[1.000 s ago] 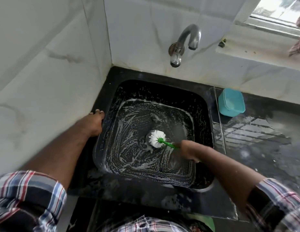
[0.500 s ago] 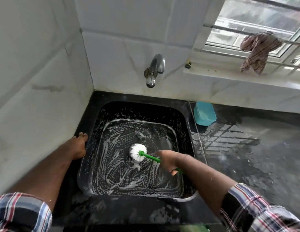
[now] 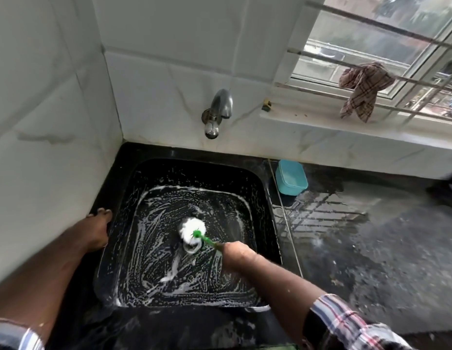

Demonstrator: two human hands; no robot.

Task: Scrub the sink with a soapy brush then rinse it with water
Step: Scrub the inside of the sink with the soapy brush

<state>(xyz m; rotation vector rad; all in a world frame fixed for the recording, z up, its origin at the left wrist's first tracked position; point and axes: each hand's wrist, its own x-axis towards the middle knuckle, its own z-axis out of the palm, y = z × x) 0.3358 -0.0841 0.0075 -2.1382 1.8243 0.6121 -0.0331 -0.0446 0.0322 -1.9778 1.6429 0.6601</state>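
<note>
I see the dark, glossy bench (image 3: 371, 248) wet around the square black sink (image 3: 267, 205), its floor streaked with suds. My left hand (image 3: 96, 233) braces flat on the rim, fingers open. My right hand (image 3: 236, 252) grips the green-handled brush (image 3: 193, 229), white bristles pressed near the drain.

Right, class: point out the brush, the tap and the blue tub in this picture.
brush (image 3: 192, 229), head view, on the white bristle head at the sink's bottom.
tap (image 3: 221, 103), head view, on the curved metal spout above the sink.
blue tub (image 3: 291, 176), head view, on its inner floor, on the counter right of the sink.
</note>
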